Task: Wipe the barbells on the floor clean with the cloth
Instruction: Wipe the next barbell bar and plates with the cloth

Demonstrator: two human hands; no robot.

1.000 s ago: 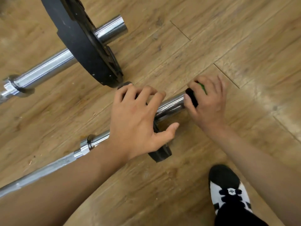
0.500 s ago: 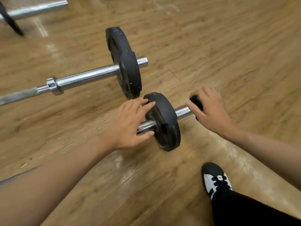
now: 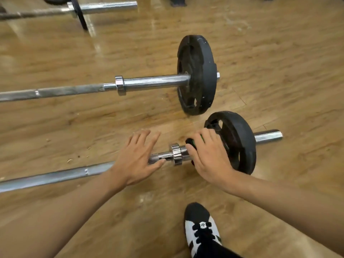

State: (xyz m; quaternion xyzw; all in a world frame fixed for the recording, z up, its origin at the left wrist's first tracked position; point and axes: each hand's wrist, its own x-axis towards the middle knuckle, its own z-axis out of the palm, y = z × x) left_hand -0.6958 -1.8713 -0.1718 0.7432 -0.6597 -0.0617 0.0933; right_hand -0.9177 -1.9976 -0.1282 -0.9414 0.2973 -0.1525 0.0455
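Note:
The nearest barbell [image 3: 55,176] lies on the wooden floor, a chrome bar with a collar [image 3: 176,154] and a black plate [image 3: 240,140]. My left hand [image 3: 135,161] rests flat on the bar just left of the collar, fingers straight. My right hand [image 3: 208,157] wraps a dark green-and-black cloth [image 3: 191,143] around the sleeve between the collar and the plate. A second barbell [image 3: 149,81] with a larger black plate [image 3: 197,75] lies parallel behind it. A third barbell [image 3: 104,7] lies at the far top left.
My foot in a black-and-white shoe [image 3: 202,229] stands on the floor just in front of the near bar. Small bits of debris [image 3: 69,160] lie on the boards left of my left hand. A dark base [image 3: 176,2] sits at the top edge.
My right hand moved the cloth from the sleeve's outer end to the inner side of the plate. My left hand slid left off the plate onto the bar. The view pulled back.

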